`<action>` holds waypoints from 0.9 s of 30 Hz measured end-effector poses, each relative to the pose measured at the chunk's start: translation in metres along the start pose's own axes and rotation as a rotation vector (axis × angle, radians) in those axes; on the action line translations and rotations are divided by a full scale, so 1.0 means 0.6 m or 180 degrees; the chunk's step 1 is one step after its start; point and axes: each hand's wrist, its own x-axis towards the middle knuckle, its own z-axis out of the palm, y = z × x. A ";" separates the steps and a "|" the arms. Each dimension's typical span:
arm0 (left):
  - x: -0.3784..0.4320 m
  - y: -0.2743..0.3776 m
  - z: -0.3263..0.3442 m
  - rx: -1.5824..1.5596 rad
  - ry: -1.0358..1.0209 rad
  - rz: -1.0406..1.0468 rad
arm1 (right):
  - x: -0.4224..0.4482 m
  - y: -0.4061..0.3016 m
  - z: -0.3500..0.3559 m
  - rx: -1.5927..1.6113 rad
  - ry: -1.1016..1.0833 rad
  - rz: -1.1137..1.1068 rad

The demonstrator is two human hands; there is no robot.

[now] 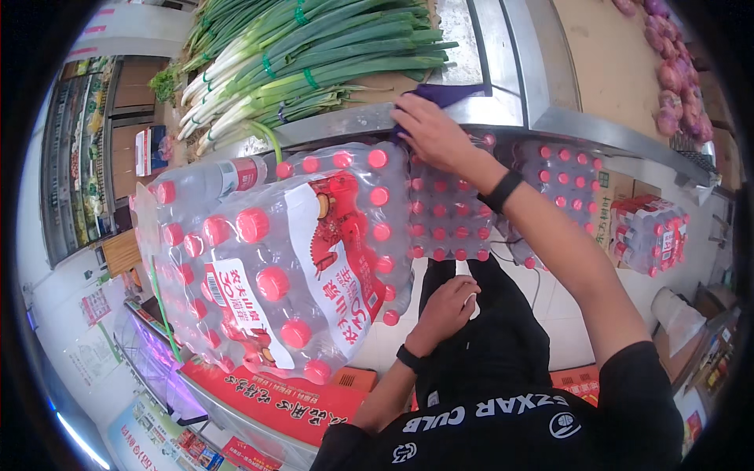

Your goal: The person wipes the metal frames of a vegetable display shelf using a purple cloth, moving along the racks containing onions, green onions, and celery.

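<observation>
My right hand (433,132) presses a purple cloth (442,96) against the stainless steel edge of a produce counter (377,119). Bundled leeks or large scallions (330,53), tied with green bands, lie on the counter to its left. Low in front of my body, my left hand (449,309) is closed around a white object (473,306), mostly hidden by the fingers. Shrink-wrapped packs of clear plastic bottles with red caps (450,206) stand below the counter edge, under my right forearm. A larger wrapped bottle pack (277,259) is left of both hands.
Red onions (671,76) lie at the far right of the counter. More bottle packs (559,176) stand under it, with another pack (648,232) on the floor at right. A red printed panel (265,400) is at lower left. A cable runs over the tiles.
</observation>
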 end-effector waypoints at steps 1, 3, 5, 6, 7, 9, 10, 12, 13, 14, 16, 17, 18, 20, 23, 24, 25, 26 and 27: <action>-0.006 -0.002 -0.001 0.0007 0.0008 0.0001 | 0.018 -0.010 0.015 0.0227 -0.0048 -0.0139; -0.013 -0.005 0.001 -0.0003 0.0046 0.0054 | 0.051 -0.025 0.042 0.0379 -0.0245 -0.0108; -0.018 -0.009 0.001 -0.0011 0.0063 0.0114 | 0.077 -0.025 0.057 0.0523 -0.0433 -0.0054; -0.020 -0.010 0.000 -0.0062 0.0056 0.0076 | 0.089 -0.022 0.062 0.0630 -0.0666 -0.0043; -0.020 -0.012 0.000 -0.0113 0.0044 0.0043 | 0.096 -0.018 0.062 0.0731 -0.0897 -0.0026; -0.020 -0.016 -0.004 -0.0096 0.0069 0.0117 | 0.092 0.003 0.036 0.0842 -0.1107 -0.0010; -0.022 -0.019 -0.008 -0.0051 0.0112 0.0177 | 0.084 0.013 0.018 0.0977 -0.1298 -0.0014; -0.022 -0.022 -0.018 -0.0106 0.0125 0.0190 | 0.056 0.034 -0.027 0.0861 -0.1284 -0.0010; -0.025 -0.026 -0.026 -0.0133 0.0155 0.0187 | 0.041 0.042 -0.046 0.0769 -0.1255 -0.0029; -0.028 -0.028 -0.034 -0.0143 0.0168 0.0196 | 0.024 0.048 -0.066 0.0698 -0.1251 0.0081; -0.027 -0.030 -0.049 -0.0214 0.0188 0.0209 | -0.016 0.065 -0.119 0.0560 -0.1261 0.0196; -0.029 -0.032 -0.053 -0.0227 0.0198 0.0226 | -0.034 0.071 -0.141 0.0463 -0.1259 0.0347; -0.029 -0.035 -0.056 -0.0244 0.0202 0.0246 | -0.042 0.072 -0.154 0.0361 -0.1255 0.0508; -0.029 -0.040 -0.060 -0.0267 0.0211 0.0266 | -0.044 0.069 -0.145 0.0357 -0.1186 0.0521; -0.028 -0.046 -0.061 -0.0319 0.0121 0.0351 | -0.032 0.046 -0.098 0.0561 -0.1157 0.0553; -0.027 -0.049 -0.058 -0.0336 0.0041 0.0289 | -0.020 0.033 -0.064 0.0686 -0.1056 0.0227; -0.028 -0.052 -0.057 -0.0347 -0.0026 0.0212 | 0.002 0.004 -0.038 0.0886 -0.1013 0.0045; -0.021 -0.046 -0.057 -0.0379 -0.0092 0.0276 | 0.008 -0.002 -0.018 0.0934 -0.0925 -0.0186; -0.018 -0.041 -0.062 -0.0305 -0.0086 0.0260 | 0.018 -0.017 -0.012 0.1018 -0.1016 -0.0118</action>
